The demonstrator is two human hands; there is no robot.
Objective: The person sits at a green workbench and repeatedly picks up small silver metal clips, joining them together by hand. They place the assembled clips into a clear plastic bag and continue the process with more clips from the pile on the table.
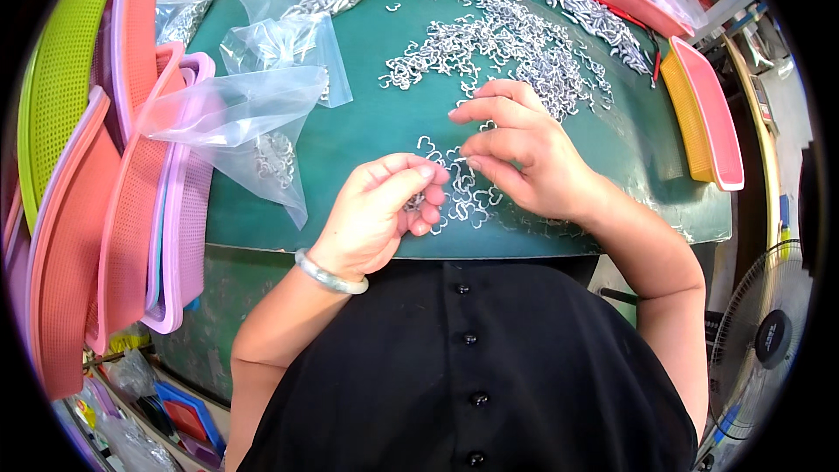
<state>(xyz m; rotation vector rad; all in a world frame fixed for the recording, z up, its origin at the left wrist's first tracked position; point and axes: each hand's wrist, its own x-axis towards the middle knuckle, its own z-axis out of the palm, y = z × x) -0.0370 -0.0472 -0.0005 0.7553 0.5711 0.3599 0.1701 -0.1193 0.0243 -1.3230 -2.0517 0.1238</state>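
Note:
Small silvery S-shaped metal hooks lie in a small loose group [473, 201] near the table's front edge. Above the left side of that group, my left hand [382, 205] is closed with several metal hooks [414, 201] partly hidden in its curled fingers. My right hand [530, 156] is just to its right, thumb and a finger pinched at a small metal hook [461, 158], while another finger stretches out above. Beyond the hands spreads a large pile of the same hooks [516, 44].
Clear plastic bags [249, 114] with metal pieces lie on the green table [367, 127]'s left side. Stacked plastic baskets [65, 253] crowd the left edge. Grey metal pieces [599, 22] lie far right, beside red-handled pliers [655, 65]. A pink-and-yellow basket [708, 114] and a fan [769, 336] are at right.

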